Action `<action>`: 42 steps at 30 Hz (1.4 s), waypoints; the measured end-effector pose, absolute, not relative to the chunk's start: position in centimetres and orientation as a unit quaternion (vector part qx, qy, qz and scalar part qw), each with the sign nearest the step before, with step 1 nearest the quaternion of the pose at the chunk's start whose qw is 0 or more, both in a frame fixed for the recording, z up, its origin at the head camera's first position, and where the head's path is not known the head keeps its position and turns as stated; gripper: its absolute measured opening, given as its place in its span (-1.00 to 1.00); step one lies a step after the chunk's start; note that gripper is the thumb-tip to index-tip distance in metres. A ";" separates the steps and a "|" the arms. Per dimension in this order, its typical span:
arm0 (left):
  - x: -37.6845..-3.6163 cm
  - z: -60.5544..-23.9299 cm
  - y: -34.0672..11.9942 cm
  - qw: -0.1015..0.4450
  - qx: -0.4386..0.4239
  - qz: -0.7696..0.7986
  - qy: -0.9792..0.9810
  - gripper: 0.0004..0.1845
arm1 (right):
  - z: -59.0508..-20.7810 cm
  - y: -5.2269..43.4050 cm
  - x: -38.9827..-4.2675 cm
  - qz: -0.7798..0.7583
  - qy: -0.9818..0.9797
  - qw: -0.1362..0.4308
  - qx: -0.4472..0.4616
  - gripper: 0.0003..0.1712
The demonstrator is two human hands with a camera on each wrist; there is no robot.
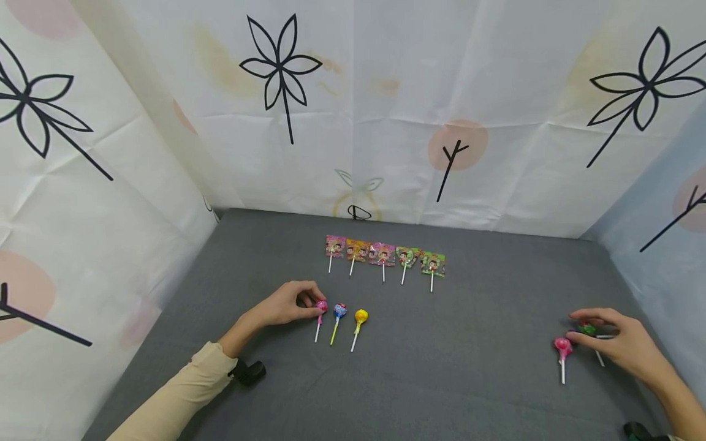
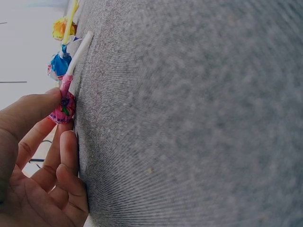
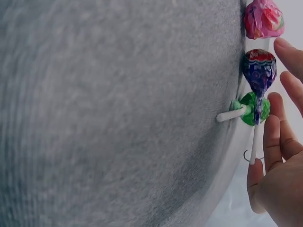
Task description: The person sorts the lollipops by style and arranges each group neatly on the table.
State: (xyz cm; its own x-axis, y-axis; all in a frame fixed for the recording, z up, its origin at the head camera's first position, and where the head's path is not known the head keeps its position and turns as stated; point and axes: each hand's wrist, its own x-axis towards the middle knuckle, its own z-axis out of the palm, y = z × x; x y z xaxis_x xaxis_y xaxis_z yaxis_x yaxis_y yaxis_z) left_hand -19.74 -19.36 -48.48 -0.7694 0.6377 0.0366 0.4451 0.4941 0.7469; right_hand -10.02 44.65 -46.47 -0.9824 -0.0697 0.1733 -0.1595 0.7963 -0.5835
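Note:
Between thumb and fingertips, my left hand [image 1: 290, 303] pinches the head of a pink lollipop [image 2: 64, 111], its white stick lying toward me. Just right of it lie a blue lollipop [image 1: 340, 310] with a yellow stick and a yellow lollipop [image 1: 361, 316]. At the far right, my right hand [image 1: 623, 340] hovers low with loosely bent fingers around a green lollipop [image 3: 255, 109] and a purple lollipop [image 3: 259, 71]. No grip on either shows in the right wrist view. Beside its thumb lies another pink lollipop [image 1: 562, 346].
Farther back, a row of several flat-wrapped lollipops [image 1: 382, 254] in pink, orange and green lies on the grey cloth-covered table [image 1: 441, 380]. White patterned curtains [image 1: 386, 110] stand along the back and both sides.

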 end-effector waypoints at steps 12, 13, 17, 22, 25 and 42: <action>-19.8 -48.6 -19.4 0.123 0.316 0.391 0.856 -0.83 | -47.1 45.2 -10.3 0.303 -0.952 0.046 0.005 -0.56; -19.8 -48.6 -19.4 0.123 0.316 0.391 0.856 -0.83 | -47.1 45.3 -10.3 0.304 -0.952 0.041 -0.001 -0.56; -19.7 -48.5 -19.4 0.124 0.316 0.392 0.855 -0.83 | -47.2 45.5 -10.4 0.320 -0.947 0.028 -0.023 -0.54; -19.7 -48.4 -19.3 0.124 0.315 0.391 0.856 -0.83 | -47.2 45.6 -10.6 0.331 -0.942 0.017 -0.048 -0.48; -19.6 -48.3 -19.3 0.124 0.315 0.391 0.856 -0.83 | -47.3 45.7 -10.8 0.329 -0.943 0.013 -0.046 -0.49; -19.7 -48.5 -19.4 0.127 0.313 0.390 0.857 -0.84 | -47.3 46.7 -11.2 0.335 -0.942 -0.008 0.016 -0.61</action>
State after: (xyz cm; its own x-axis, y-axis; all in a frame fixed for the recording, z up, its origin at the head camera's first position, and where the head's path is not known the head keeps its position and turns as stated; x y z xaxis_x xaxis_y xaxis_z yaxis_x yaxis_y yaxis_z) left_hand -19.71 -19.35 -48.46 -0.7721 0.6350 0.0256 0.4360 0.5000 0.7483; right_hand -11.24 46.68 -47.30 -0.9994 -0.0353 -0.0042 -0.0247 0.7748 -0.6317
